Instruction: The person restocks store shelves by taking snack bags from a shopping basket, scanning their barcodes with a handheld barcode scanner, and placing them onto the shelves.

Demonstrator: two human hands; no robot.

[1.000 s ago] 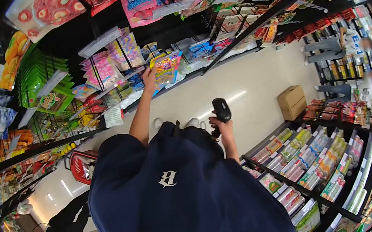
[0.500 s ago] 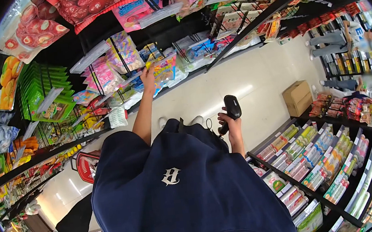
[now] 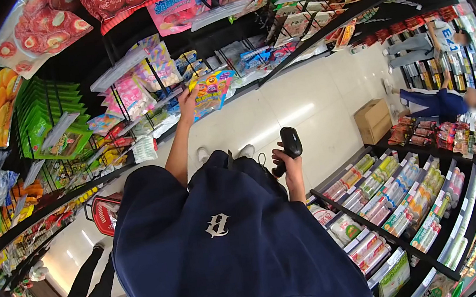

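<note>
My left hand (image 3: 187,102) is closed on the edge of a colourful snack bag (image 3: 213,94), blue and yellow with cartoon figures on its front. The bag is beside the hanging hooks of the shelf, its printed front turned up toward me. Small blue packets (image 3: 188,63) hang just behind it, and pink bags (image 3: 128,97) hang to the left. In my right hand (image 3: 291,164) is a black handheld barcode scanner (image 3: 291,142), gripped by its handle, away from the bag and over the aisle floor.
A cardboard box (image 3: 373,121) stands on the floor to the right. Beside me is a rack of rolled packets (image 3: 372,192). A red basket (image 3: 103,215) is at my left. One person (image 3: 438,103) and another are at the far right; a third (image 3: 87,289) is at lower left.
My left hand has drawn the snack bag slightly outward and its front is now more visible. The scanner has shifted slightly left. People at the right and lower left have moved.
</note>
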